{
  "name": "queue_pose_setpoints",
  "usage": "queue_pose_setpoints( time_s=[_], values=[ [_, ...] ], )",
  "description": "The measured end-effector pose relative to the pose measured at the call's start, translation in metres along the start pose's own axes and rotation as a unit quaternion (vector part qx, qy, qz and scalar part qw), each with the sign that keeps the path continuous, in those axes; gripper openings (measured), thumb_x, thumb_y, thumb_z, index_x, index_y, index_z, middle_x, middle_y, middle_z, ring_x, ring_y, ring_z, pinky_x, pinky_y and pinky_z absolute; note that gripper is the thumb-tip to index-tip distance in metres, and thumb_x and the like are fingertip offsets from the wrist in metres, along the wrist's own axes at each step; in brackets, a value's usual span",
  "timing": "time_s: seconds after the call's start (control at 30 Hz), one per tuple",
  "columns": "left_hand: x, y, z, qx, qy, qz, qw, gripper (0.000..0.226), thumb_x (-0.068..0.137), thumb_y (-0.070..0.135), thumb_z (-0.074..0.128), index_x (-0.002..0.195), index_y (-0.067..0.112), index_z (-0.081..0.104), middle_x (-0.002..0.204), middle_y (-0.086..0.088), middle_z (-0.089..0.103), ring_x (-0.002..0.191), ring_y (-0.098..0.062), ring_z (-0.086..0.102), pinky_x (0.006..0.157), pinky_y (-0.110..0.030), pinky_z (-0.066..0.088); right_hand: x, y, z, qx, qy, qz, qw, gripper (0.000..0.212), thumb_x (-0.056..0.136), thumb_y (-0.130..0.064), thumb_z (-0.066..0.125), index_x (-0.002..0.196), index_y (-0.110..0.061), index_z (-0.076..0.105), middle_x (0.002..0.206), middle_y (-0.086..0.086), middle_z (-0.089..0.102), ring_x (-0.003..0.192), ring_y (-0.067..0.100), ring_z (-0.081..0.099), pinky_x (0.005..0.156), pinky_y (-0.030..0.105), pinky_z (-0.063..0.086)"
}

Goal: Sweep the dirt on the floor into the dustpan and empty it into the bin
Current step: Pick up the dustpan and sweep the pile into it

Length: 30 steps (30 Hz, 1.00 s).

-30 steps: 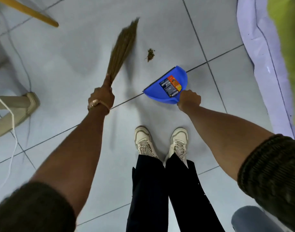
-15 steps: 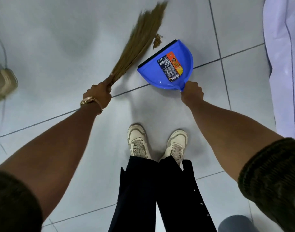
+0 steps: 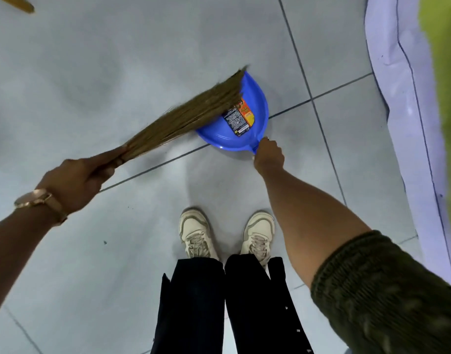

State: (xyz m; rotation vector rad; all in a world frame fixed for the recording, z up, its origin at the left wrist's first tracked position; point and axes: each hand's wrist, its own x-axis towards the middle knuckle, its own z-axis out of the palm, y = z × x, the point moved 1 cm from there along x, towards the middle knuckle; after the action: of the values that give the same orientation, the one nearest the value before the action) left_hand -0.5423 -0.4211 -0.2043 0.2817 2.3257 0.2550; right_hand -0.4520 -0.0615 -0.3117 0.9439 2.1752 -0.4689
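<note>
A blue dustpan (image 3: 257, 108) with an orange and black label rests on the grey tiled floor ahead of my feet. My right hand (image 3: 269, 155) grips its handle at the near edge. In my left hand (image 3: 76, 178) I hold a short straw broom (image 3: 183, 118) by its bound end. The bristles lie across the left side and open mouth of the dustpan, covering part of the label. The dirt pile is hidden under the bristles or inside the pan. No bin is in view.
My two white sneakers (image 3: 196, 235) stand just behind the dustpan. A white and lime-green cloth (image 3: 408, 123) hangs along the right side. A wooden pole tip (image 3: 17, 5) shows at the top left. Grey tile floor (image 3: 91, 72) spreads to the left and ahead.
The broom swung right and down over the dirt pile and now lies across the dustpan mouth. The pile is no longer visible on the floor. The dustpan was pushed forward toward the dirt.
</note>
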Motion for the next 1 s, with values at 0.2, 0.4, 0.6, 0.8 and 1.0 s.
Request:
queue_pose_setpoints(
  time_s=[0.2,0.4,0.6,0.8,1.0],
  values=[
    [-0.049,0.019,0.012,-0.035,0.049,-0.034,0.998,0.049,0.083,0.053,0.034,0.126,0.075,0.022,0.092,-0.006,0.07,0.09,-0.037,0.063,0.079,-0.048,0.053,-0.012,-0.003,0.022,0.054,-0.028,0.033,0.998,0.036,0.093,-0.007,0.053,0.128,-0.004,0.043,0.132,0.014,0.053,0.125,0.034,0.051,0.1,0.041,0.044],
    [-0.025,0.051,0.039,-0.165,0.093,-0.128,0.973,0.054,0.084,0.039,0.039,0.133,0.059,0.035,0.101,-0.013,0.069,0.095,-0.038,0.061,0.09,-0.047,0.05,-0.019,0.008,0.03,0.057,-0.037,0.045,0.997,0.038,0.093,-0.009,0.054,0.129,-0.004,0.043,0.134,0.014,0.052,0.126,0.034,0.05,0.101,0.041,0.043],
    [-0.023,0.069,0.046,-0.081,-0.005,-0.124,0.989,0.052,0.092,0.033,0.045,0.136,0.058,0.032,0.111,-0.016,0.067,0.1,-0.041,0.06,0.084,-0.046,0.052,-0.019,0.02,0.033,0.039,-0.033,0.043,0.998,0.038,0.091,-0.004,0.055,0.127,-0.003,0.043,0.13,0.016,0.055,0.122,0.036,0.053,0.099,0.042,0.045],
    [-0.085,0.082,0.04,-0.063,-0.008,-0.115,0.991,0.053,0.095,0.035,0.041,0.133,0.066,0.021,0.083,-0.002,0.066,0.076,-0.032,0.061,0.07,-0.043,0.053,-0.02,0.02,0.036,0.049,-0.034,0.051,0.997,0.039,0.092,-0.006,0.055,0.129,-0.003,0.041,0.131,0.015,0.054,0.123,0.035,0.052,0.099,0.042,0.045],
    [-0.107,0.063,0.029,-0.101,0.06,-0.157,0.981,0.054,0.084,0.045,0.034,0.131,0.068,0.021,0.084,-0.004,0.068,0.079,-0.037,0.063,0.073,-0.046,0.054,-0.023,0.021,0.034,0.049,-0.023,0.044,0.998,0.036,0.092,-0.006,0.055,0.126,-0.003,0.043,0.128,0.016,0.056,0.121,0.035,0.054,0.098,0.042,0.046]
  ],
)
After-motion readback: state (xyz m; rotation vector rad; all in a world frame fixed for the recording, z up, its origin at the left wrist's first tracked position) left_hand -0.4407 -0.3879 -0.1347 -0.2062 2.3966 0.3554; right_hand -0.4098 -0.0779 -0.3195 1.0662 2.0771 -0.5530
